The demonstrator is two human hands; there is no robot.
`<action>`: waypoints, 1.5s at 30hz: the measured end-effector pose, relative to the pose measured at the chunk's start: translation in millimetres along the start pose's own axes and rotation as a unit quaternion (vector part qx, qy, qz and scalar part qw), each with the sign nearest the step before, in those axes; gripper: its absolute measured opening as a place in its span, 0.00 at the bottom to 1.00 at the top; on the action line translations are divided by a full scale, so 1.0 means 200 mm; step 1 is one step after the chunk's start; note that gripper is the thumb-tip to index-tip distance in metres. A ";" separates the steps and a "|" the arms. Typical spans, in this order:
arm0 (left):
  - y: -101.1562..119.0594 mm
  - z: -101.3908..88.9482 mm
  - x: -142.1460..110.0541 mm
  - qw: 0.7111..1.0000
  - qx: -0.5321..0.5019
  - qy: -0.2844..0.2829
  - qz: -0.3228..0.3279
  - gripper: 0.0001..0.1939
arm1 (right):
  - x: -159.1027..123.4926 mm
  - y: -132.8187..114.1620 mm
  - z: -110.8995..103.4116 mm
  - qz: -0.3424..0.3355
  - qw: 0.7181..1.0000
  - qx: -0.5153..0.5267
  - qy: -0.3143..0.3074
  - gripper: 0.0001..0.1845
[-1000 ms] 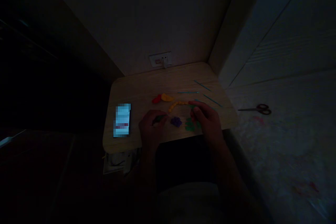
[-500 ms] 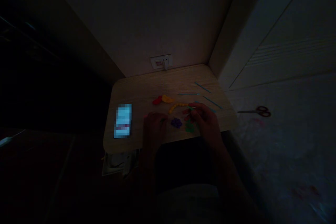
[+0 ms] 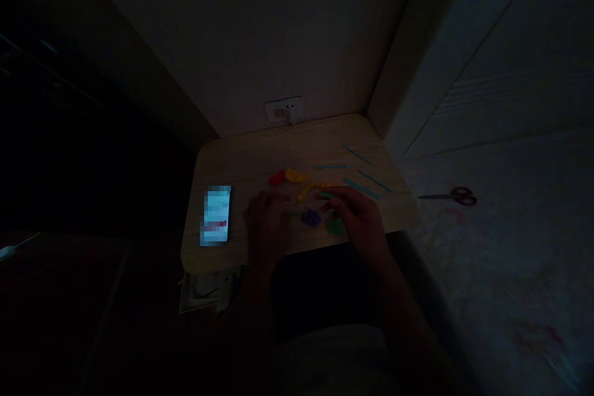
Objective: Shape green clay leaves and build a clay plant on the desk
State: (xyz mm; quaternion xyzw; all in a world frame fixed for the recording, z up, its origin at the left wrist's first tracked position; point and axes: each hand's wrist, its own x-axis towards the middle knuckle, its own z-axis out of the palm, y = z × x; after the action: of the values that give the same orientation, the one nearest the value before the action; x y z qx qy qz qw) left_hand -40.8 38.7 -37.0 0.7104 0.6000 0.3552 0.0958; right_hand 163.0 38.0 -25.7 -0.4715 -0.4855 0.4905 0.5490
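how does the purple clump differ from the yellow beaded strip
The purple clump is a compact bunch, while the yellow beaded strip is a long, curved row. The purple clump lies nearer the person; the yellow beaded strip lies farther off. Both look lumpy and rest on the table.

Phone (image 3: 217,215) lies face up near the left edge of the table (image 3: 236,154), screen lit, its content broken into blocks. Wall (image 3: 278,31) behind the table carries a socket (image 3: 277,112), with a pale plug (image 3: 289,116) at its right half. Scissors (image 3: 457,196), dark reddish handles, lie on a pale, mottled surface (image 3: 501,253) right of the table, blades pointing left. Reddish marks (image 3: 457,215) show on that surface, just below the scissors and farther down. Box (image 3: 188,308), light-rimmed, sits below the table's near left corner; contents too dark to identify
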 end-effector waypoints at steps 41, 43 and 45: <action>0.22 -0.03 0.00 0.976 -0.197 0.031 0.091 0.07 | -0.05 -0.06 0.05 0.037 0.993 0.099 -0.047 0.16; 0.21 -0.04 0.00 0.975 -0.198 0.023 0.101 0.06 | -0.05 -0.05 0.04 0.038 0.993 0.088 -0.065 0.15; 0.20 -0.04 0.00 0.974 -0.203 0.014 0.094 0.05 | -0.04 -0.04 0.03 0.041 0.992 0.080 -0.084 0.15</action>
State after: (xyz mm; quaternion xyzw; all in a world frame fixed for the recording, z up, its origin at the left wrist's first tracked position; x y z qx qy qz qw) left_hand -15.4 26.6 -8.6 0.7243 0.4469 0.4872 0.1955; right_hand 156.6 28.7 -17.0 -0.4024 -0.4693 0.5881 0.5216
